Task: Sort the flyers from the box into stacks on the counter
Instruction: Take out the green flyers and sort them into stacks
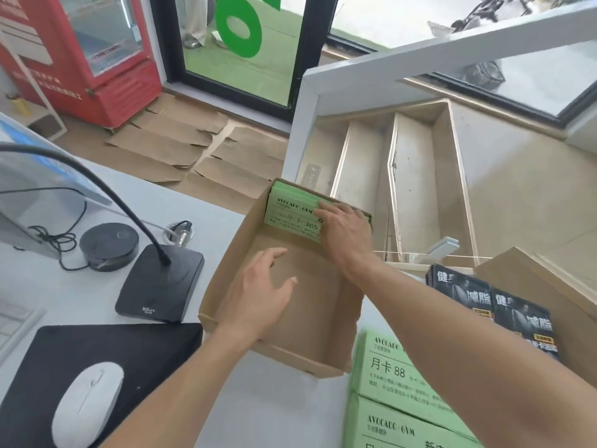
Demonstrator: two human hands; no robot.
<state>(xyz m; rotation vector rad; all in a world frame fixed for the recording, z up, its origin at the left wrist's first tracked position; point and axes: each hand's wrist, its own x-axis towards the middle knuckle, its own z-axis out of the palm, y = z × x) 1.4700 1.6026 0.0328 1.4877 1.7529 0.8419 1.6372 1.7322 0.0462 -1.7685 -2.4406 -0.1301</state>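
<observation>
The right hand (345,232) lies with straight fingers on the green flyers (292,218) at the far end of the cardboard box (226,266). The left hand (261,292) hovers open inside the box, holding nothing. More green stacks (397,383) lie on the counter (274,409)

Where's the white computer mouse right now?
In the head view, the white computer mouse sits bottom left on the black mouse pad, left of the left forearm and below the black gooseneck microphone base.
</observation>
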